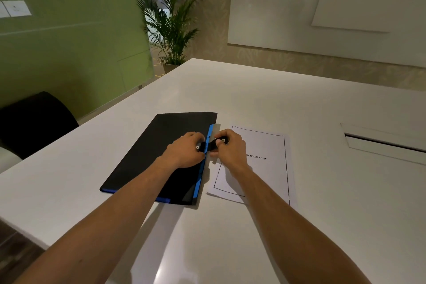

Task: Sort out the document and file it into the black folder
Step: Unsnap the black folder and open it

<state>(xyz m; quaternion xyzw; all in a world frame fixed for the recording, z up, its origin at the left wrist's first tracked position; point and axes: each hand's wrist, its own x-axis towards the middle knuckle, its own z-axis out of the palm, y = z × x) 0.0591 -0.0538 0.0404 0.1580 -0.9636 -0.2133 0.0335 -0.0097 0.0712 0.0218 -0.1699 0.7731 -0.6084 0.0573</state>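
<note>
**Snap strap half-worked, document waiting alongside**

Black folder (161,154) lies flat and closed on the white tabletop (276,99), blue edging showing along its right side and near corner. The document (265,163), a thin stapled or stacked set with a bordered "BIBLIOGRAPHY" page on top, sits just beside the folder to its right, not yet inside.

Your left hand (186,152) rests on the cover at the right edge, its grip curled around the snap end of the closure strap (211,144). Your right hand (230,147) pinches the strap's other end, metal stud visible between the fingers. Whether the snap is engaged or apart, I cannot tell.

Risks from here:
- Pull the strap hard with only light pressure on the cover and the folder likely skids or pivots on the smooth tabletop.
- Your right wrist hangs over the document's left edge; a jerk when the snap gives could drag or crease the top sheet, or fan the pages.
- Swinging the cover open rightward would land it on the document. Judge which way it hinges first.
</note>
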